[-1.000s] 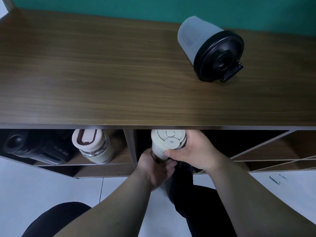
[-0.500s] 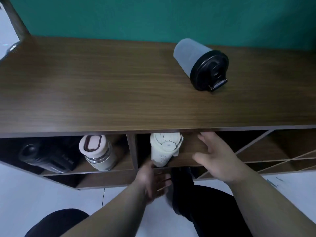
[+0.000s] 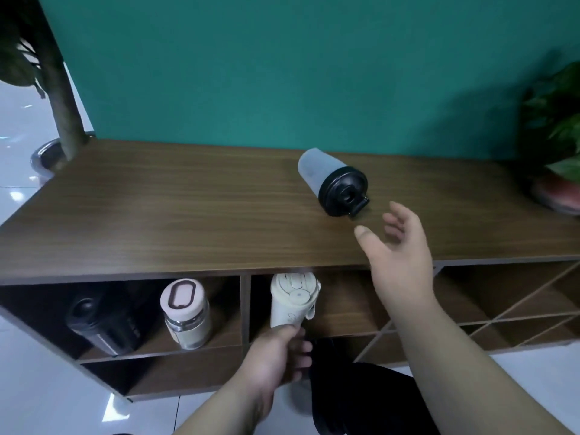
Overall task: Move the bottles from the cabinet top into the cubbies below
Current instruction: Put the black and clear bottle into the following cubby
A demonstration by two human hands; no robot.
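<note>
A grey translucent bottle [image 3: 326, 174] with a black lid stands on the wooden cabinet top [image 3: 157, 215], right of centre. My right hand [image 3: 398, 252] hovers open just below and right of it, fingers spread, not touching. In the middle cubby stands a cream bottle [image 3: 293, 301]. My left hand [image 3: 276, 359] is low in front of that bottle's base, fingers loosely apart and holding nothing. The left cubby holds a pink-lidded glass bottle [image 3: 185, 312] and a black bottle [image 3: 100, 321].
A tree trunk [image 3: 62, 89] in a metal pot stands at the cabinet's left end. A potted plant [image 3: 558, 136] sits at the right end. Cubbies with diagonal dividers [image 3: 502, 309] lie to the right. A teal wall is behind the cabinet.
Both hands have let go of the cream bottle, which now stands in the middle cubby. My right hand has risen over the cabinet top toward the grey bottle. My left hand has dropped back.
</note>
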